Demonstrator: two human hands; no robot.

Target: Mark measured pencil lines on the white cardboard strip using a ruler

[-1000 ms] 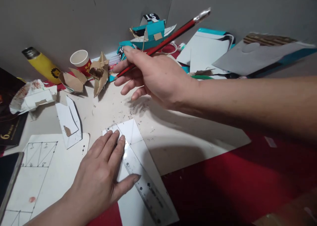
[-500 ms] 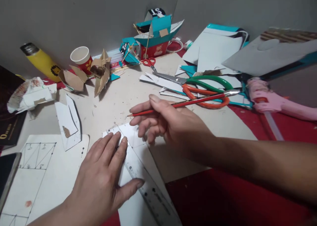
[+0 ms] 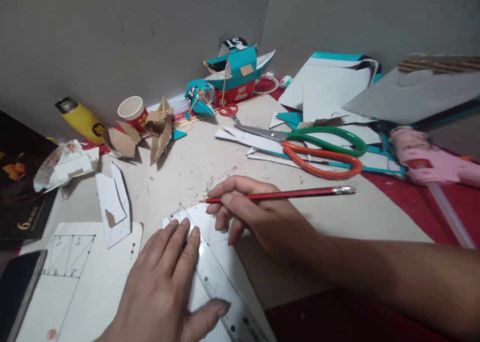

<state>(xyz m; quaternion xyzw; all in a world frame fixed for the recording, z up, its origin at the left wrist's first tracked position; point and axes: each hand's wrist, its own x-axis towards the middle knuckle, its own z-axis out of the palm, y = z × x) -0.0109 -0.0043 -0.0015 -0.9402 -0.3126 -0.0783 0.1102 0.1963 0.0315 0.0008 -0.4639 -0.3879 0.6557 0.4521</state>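
My left hand (image 3: pixel 165 277) lies flat with its fingers stretched over a clear ruler (image 3: pixel 213 277), pressing it onto a strip of white card (image 3: pixel 240 277). Faint lines are drawn on the card. In my right hand (image 3: pixel 251 212) is a red and black pencil (image 3: pixel 296 194), pinched between thumb and fingers. Its sharpened tip points left, just above the card's far end; whether it touches cannot be made out. The pencil's metal end points right. Left of my left hand lies a paper (image 3: pixel 108 257) with a ruled pencil drawing.
Large scissors (image 3: pixel 326 152) with green and orange handles lie on card scraps beyond my right hand. A pink glue gun (image 3: pixel 427 157) is at right. Along the back stand a card boat (image 3: pixel 240 72), a paper cup (image 3: pixel 132 111) and a yellow bottle (image 3: pixel 82 122). A phone (image 3: pixel 22 287) lies left.
The view has tilted, so things sit lower in it. My right hand has turned the pencil flatter and brought its tip nearer the card's far edge. My left hand stays on the ruler.
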